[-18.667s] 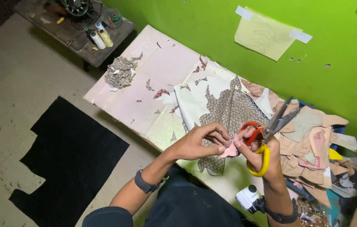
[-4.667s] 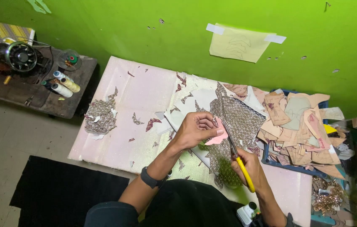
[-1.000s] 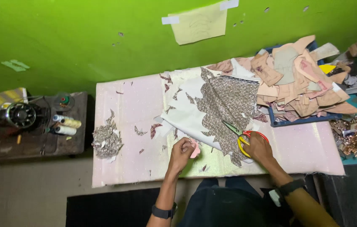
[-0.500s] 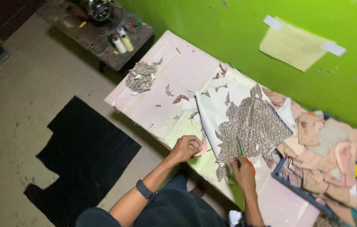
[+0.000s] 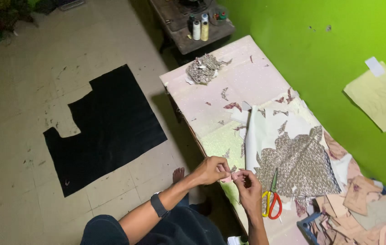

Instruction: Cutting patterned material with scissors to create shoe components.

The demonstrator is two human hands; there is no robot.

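a long pale pink table (image 5: pixel 247 77) runs along a bright green wall (image 5: pixel 320 50), with a yellowish paper sheet (image 5: pixel 381 100) taped to it. a heap of grey patterned scraps (image 5: pixel 204 69) lies near the far end of the table, and small trimmings are scattered across the pink top. nearer, a sheet of white backing (image 5: pixel 265 131) carries a large piece of grey patterned fabric (image 5: pixel 299 165), and a pile of tan and pink cut pieces (image 5: pixel 365 213) crowds the near right corner. beyond the table's far end stands a dark side table (image 5: pixel 193 34) with spools of thread (image 5: pixel 200 28). the floor is worn pale tile, with a black cloth (image 5: pixel 104 124) spread flat on it.

the left hand (image 5: pixel 211 170) and the right hand (image 5: pixel 247 187) meet at the table's near edge, fingers closed narrow, pinching a small pink piece (image 5: pixel 229 177) between them. the scissors (image 5: pixel 271 199), with red and yellow handles, lie on the table just beside the right hand, free of it.

half a second ago the right hand was out at the patterned fabric with something thin and green in it, and the left held the pink piece alone; now both hands are together on the piece. the view has also swung left, taking in more floor.
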